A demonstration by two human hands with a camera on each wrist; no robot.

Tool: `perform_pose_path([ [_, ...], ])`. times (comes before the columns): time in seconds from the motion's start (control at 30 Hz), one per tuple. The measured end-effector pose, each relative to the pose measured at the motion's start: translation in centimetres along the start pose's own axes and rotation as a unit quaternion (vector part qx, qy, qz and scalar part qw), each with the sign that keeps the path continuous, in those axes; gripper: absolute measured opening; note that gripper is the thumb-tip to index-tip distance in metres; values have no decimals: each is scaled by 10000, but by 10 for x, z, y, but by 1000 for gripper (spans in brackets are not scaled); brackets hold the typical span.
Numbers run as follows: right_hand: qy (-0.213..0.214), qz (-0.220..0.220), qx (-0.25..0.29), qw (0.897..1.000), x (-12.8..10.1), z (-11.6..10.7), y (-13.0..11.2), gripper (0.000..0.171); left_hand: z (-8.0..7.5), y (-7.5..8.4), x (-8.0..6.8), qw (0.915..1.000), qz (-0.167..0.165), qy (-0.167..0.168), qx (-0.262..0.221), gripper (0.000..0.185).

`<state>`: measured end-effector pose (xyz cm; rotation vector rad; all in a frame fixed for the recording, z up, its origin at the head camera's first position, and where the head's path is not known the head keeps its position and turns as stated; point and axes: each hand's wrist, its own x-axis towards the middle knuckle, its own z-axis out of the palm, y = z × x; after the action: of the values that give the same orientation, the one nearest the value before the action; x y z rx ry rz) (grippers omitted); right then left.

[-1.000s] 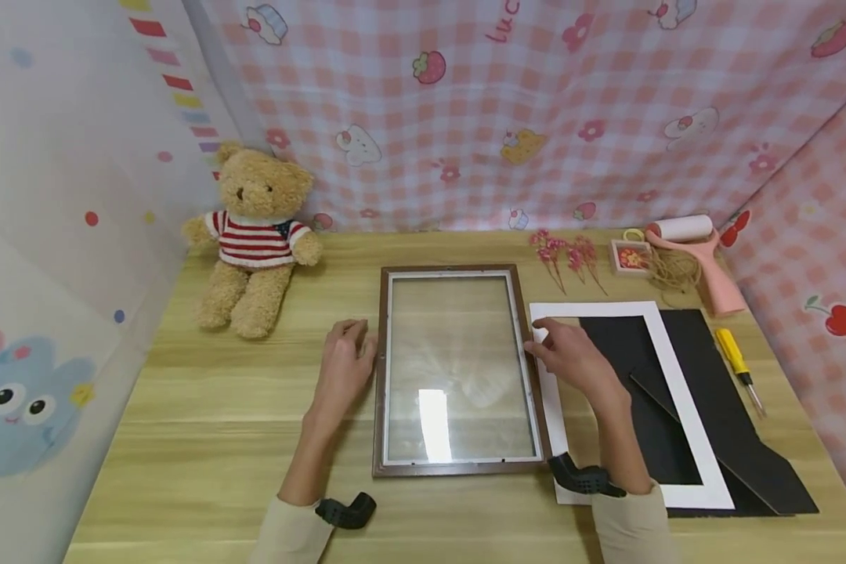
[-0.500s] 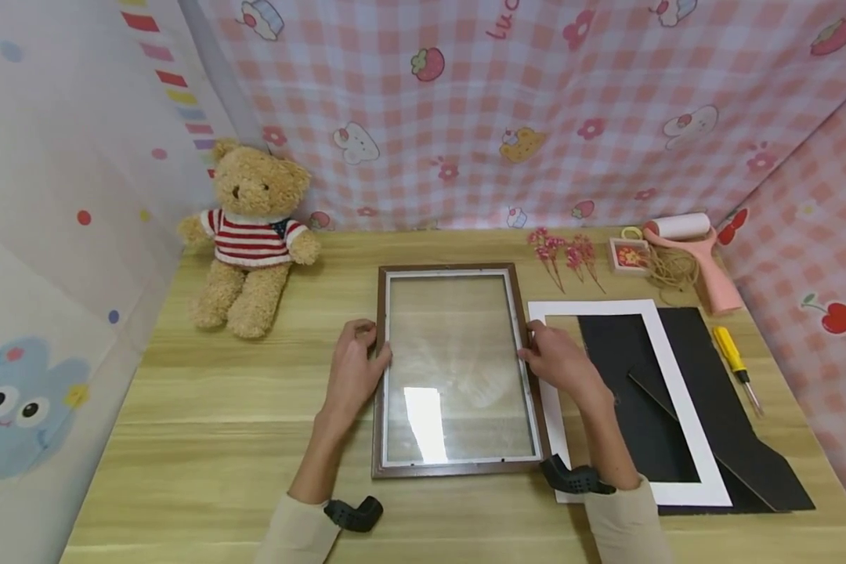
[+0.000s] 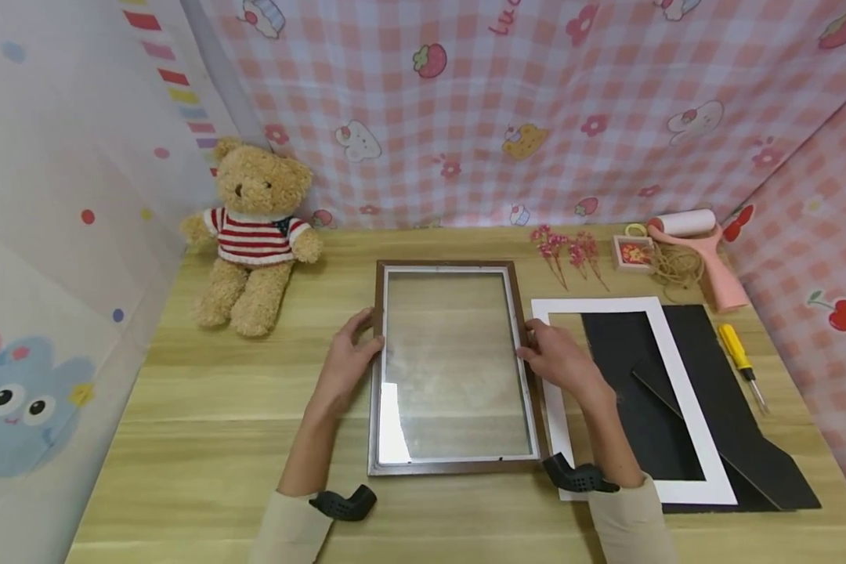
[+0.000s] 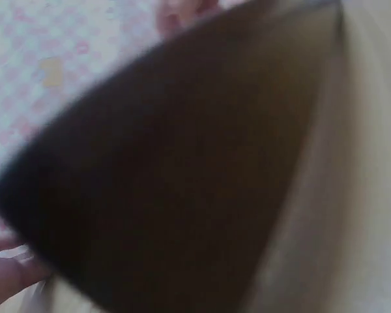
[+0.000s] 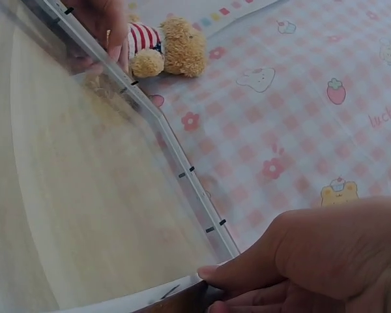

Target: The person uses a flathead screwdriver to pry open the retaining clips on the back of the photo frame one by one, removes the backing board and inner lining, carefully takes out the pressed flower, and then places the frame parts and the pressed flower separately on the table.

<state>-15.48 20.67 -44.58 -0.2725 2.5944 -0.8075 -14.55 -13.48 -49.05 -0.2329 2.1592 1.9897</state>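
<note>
A picture frame with a brown rim, a white inner edge and a clear glass pane is in the middle of the table, its back side up. My left hand grips the left rim, thumb on top and fingers at the outer side. Opposite it, my right hand holds the right rim in the same way; the right wrist view shows its thumb pressing the edge. A large, dark blurred shape fills most of the left wrist view, with fingertips at its edges.
Right of the frame lies a white mat over a black backing board. A yellow screwdriver sits beyond. Pink dried flowers, twine, a small box and a lint roller stand behind. A teddy bear sits back left.
My left hand has come from beside the frame onto its left rim, and my right hand has taken hold of the right rim. The frame has shifted slightly left; the glass reflection slid left.
</note>
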Motion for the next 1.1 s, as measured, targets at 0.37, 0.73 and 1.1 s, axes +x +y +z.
perform_pose_path([
  [0.37, -32, 2, 150, 9999, 1, 3, -3, 54, -8, 0, 2, 9693, -462, -390, -2381, 86],
  [0.73, -54, 55, 168, 9998, 1, 3, -4, 54, -17, 1, 2, 9981, 105, -582, -162, 77],
  [1.1, 1, 141, -72, 9999, 2, 4, -8, 53, -18, 8, -6, 9889, 620, -338, 1307, 26],
])
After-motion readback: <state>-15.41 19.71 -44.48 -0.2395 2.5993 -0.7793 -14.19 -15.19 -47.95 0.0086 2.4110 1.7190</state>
